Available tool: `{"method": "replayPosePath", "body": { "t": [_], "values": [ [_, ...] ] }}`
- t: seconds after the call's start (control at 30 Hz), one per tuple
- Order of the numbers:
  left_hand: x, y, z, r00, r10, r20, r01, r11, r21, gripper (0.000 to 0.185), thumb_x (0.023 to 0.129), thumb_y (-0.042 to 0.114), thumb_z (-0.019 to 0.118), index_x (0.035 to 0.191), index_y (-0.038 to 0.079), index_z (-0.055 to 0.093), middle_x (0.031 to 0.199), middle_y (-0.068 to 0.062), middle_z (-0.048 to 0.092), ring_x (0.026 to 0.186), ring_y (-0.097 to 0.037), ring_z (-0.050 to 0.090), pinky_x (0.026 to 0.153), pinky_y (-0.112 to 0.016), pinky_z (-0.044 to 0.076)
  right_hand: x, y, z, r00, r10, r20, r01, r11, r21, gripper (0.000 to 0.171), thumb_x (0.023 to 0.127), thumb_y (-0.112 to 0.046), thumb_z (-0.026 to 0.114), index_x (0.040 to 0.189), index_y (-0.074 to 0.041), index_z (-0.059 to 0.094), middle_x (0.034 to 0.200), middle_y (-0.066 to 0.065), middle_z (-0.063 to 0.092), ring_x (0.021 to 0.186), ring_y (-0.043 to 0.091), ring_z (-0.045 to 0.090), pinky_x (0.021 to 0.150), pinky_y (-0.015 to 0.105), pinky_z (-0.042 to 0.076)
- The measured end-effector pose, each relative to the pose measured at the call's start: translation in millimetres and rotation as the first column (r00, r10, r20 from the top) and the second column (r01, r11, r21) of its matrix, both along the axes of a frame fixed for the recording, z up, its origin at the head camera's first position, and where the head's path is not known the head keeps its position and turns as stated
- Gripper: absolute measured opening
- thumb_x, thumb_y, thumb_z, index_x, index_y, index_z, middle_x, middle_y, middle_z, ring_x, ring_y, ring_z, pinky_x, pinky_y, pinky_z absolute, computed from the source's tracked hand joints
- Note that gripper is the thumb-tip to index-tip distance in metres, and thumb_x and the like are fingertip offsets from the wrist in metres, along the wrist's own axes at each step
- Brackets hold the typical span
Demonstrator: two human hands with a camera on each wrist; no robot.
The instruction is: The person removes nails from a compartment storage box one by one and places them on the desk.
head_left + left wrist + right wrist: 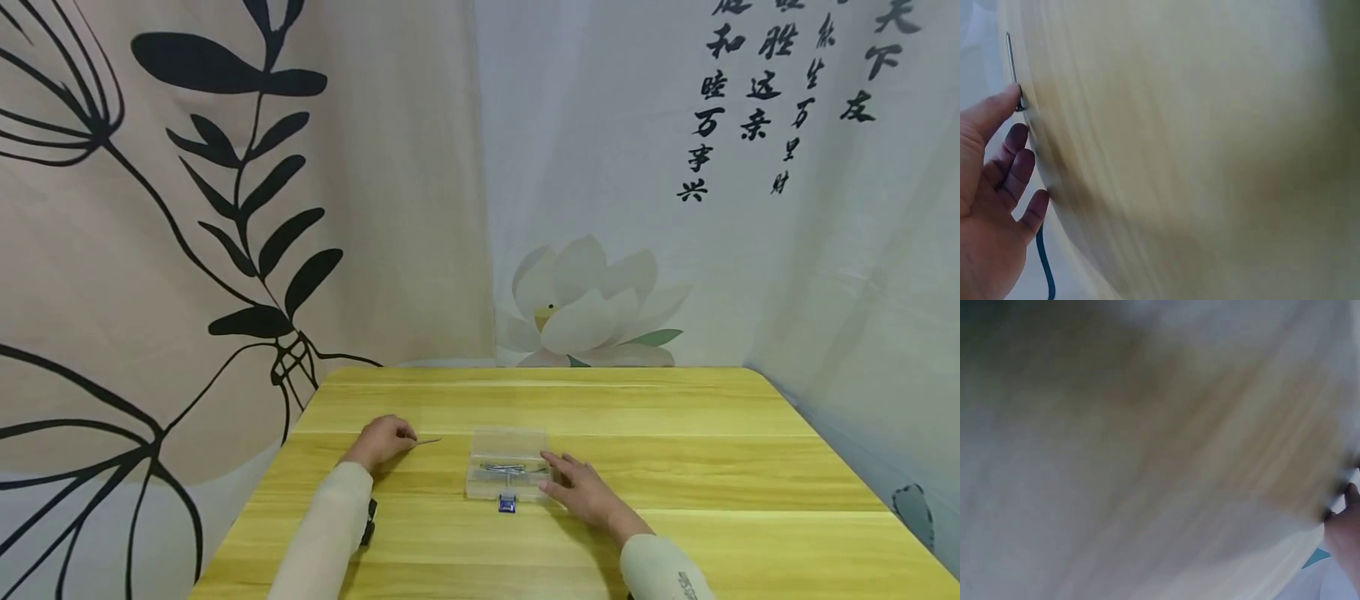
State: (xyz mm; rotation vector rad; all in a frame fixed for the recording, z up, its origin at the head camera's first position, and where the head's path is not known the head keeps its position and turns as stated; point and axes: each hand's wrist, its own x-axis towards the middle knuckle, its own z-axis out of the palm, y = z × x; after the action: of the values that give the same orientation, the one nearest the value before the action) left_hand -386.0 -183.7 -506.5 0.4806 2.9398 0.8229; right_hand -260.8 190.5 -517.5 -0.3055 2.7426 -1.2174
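My left hand (384, 439) is over the left part of the table, thumb and fingertips pinching a thin silver nail (428, 441). In the left wrist view the nail (1011, 59) sticks out past the thumb, its head end by the fingertips. A clear plastic box (483, 488) stands in the middle with its lid (510, 440) tipped back. Several thin metal pieces (502, 468) lie inside. At the right end of the box is my right hand (585, 493), thumb and fingers spread along that side. The right wrist view catches only part of that hand at its edge.
A small blue piece (507, 503) is at the box's front. The wood-grain table (712, 467) reaches back to a printed curtain (405, 208). A dark strapped device (368, 523) sits at the left wrist.
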Motion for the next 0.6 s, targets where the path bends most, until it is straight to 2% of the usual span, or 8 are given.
{"method": "replayPosePath", "body": {
  "t": [0.2, 0.6],
  "values": [
    [-7.2, 9.4, -0.2, 1.0, -0.008, -0.017, 0.008, 1.0, -0.028, 0.005, 0.093, 0.014, 0.071, 0.091, 0.012, 0.075, 0.09, 0.002, 0.067, 0.086, -0.018, 0.061, 0.081, -0.044, 0.05, -0.3, 0.4, 3.9, 1.0, 0.002, -0.01, -0.002, 1.0, 0.029, 0.054, 0.102, -0.033, 0.057, 0.151, -0.014, 0.044, 0.153, 0.03, 0.031, 0.139, 0.056, 0.022, 0.106, 0.074, 0.014],
    [-13.3, 16.8, -3.0, 1.0, 0.024, -0.01, -0.024, 0.999, -0.034, 0.004, 0.093, 0.014, 0.071, 0.091, 0.013, 0.075, 0.088, 0.001, 0.065, 0.081, -0.017, 0.059, 0.077, -0.043, 0.05, 2.1, 0.5, 3.5, 1.0, 0.007, -0.02, -0.007, 0.999, 0.034, 0.067, 0.097, -0.038, 0.064, 0.153, -0.01, 0.039, 0.151, 0.029, 0.035, 0.139, 0.053, 0.026, 0.109, 0.069, 0.015]
  ]
}}
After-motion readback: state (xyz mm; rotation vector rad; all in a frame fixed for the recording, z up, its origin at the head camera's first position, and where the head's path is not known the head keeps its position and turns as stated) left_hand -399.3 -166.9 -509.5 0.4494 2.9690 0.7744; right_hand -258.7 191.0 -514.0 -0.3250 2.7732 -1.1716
